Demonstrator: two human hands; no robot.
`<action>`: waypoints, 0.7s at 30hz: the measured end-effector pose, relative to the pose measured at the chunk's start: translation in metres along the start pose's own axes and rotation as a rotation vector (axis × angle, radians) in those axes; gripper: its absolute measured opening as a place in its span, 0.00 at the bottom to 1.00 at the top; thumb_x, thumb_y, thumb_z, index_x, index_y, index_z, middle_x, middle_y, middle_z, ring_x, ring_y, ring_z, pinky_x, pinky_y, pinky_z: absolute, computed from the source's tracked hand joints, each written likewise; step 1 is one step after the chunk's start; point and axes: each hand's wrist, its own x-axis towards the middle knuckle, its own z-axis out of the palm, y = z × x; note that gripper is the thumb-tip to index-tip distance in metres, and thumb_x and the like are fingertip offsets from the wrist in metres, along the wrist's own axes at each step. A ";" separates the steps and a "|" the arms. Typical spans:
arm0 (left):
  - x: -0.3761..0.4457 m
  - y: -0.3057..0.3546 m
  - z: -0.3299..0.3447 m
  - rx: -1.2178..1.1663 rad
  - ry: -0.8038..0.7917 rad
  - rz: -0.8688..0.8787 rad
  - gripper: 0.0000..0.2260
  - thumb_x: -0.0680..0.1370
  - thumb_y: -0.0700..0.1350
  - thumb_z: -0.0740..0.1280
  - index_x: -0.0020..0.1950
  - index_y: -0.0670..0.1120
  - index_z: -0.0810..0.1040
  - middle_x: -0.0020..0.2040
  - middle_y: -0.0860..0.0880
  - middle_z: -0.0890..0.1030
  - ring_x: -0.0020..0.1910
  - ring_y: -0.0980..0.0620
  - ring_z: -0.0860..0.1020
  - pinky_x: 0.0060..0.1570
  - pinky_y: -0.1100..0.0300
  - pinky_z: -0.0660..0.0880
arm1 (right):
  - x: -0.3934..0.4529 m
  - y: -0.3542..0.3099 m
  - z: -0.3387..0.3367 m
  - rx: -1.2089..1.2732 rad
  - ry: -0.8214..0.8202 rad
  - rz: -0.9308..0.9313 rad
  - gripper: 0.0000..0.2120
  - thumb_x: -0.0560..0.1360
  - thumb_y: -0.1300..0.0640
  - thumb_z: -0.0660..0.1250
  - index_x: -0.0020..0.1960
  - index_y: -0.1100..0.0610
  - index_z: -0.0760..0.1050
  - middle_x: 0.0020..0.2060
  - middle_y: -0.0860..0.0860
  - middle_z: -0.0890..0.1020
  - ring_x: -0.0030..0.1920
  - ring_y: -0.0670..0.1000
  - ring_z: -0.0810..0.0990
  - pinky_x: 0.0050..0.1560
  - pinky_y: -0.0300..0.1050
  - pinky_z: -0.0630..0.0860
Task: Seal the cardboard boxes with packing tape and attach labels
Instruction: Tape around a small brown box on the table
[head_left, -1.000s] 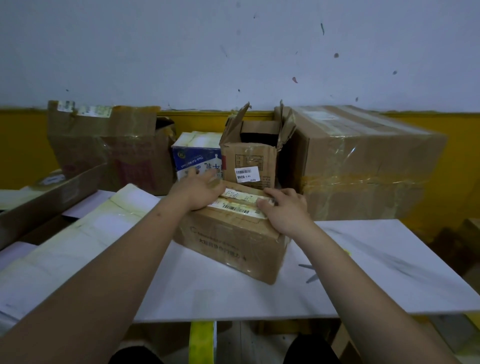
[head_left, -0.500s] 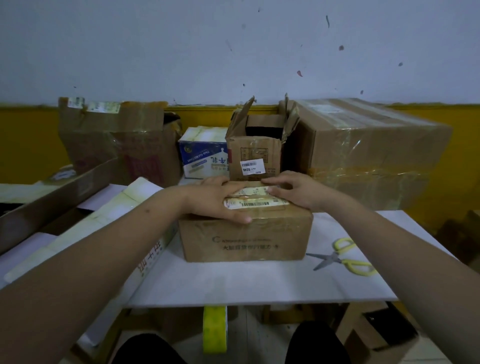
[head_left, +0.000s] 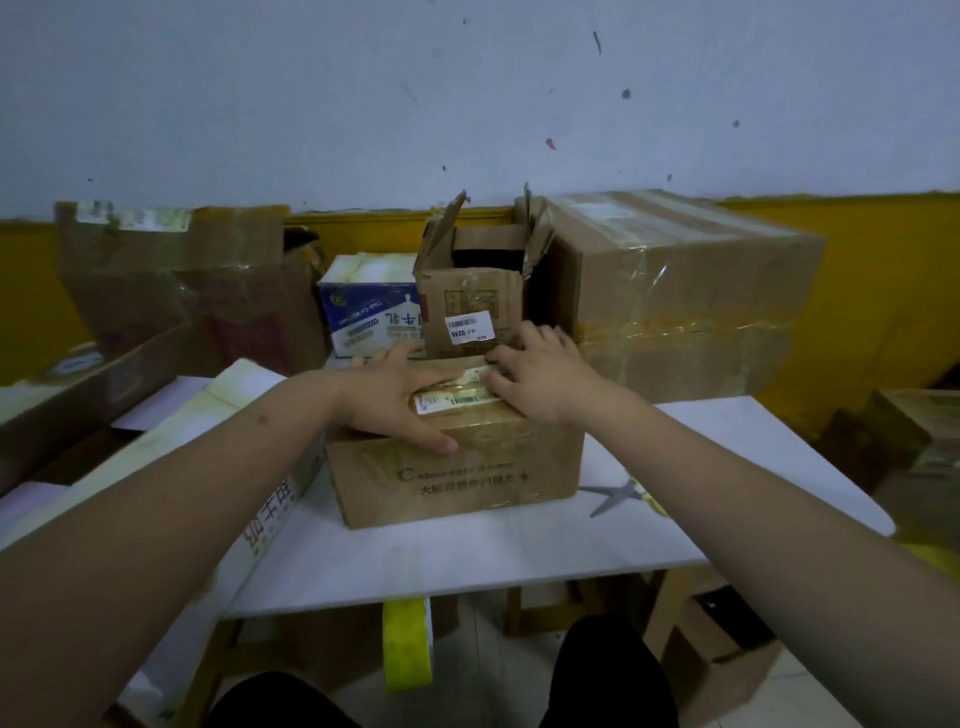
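Cardboard box (head_left: 457, 478) — glossy tape-sheened; table (head_left: 467, 561) — smooth, matt.

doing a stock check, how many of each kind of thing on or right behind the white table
closed cardboard boxes: 2, front box, big taped box
open cardboard boxes: 1
blue and white cartons: 1
scissors: 1
total: 5

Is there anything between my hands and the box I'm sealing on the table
Nothing visible. The left hand lies flat on top of the cardboard box and the right hand presses its label. The scissors lie apart, to the right.
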 end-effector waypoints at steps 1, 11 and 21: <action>-0.004 0.001 0.001 0.005 0.036 -0.018 0.44 0.66 0.76 0.66 0.75 0.75 0.44 0.80 0.53 0.42 0.79 0.41 0.46 0.76 0.42 0.49 | -0.003 -0.001 -0.001 -0.041 0.077 -0.014 0.23 0.82 0.40 0.52 0.68 0.49 0.73 0.67 0.56 0.67 0.70 0.59 0.63 0.77 0.61 0.49; -0.124 0.076 0.144 -0.990 0.938 -0.484 0.08 0.80 0.51 0.66 0.46 0.49 0.73 0.39 0.52 0.76 0.36 0.58 0.74 0.36 0.64 0.70 | -0.128 -0.090 0.035 0.344 0.671 -0.395 0.11 0.80 0.54 0.59 0.50 0.54 0.80 0.46 0.47 0.79 0.41 0.42 0.73 0.38 0.32 0.67; -0.112 0.077 0.183 -1.895 0.220 -0.785 0.14 0.75 0.50 0.75 0.52 0.43 0.78 0.48 0.42 0.81 0.47 0.43 0.80 0.54 0.48 0.79 | -0.142 -0.093 0.063 1.055 -0.287 0.275 0.11 0.80 0.57 0.62 0.47 0.56 0.83 0.38 0.52 0.85 0.33 0.49 0.81 0.33 0.41 0.76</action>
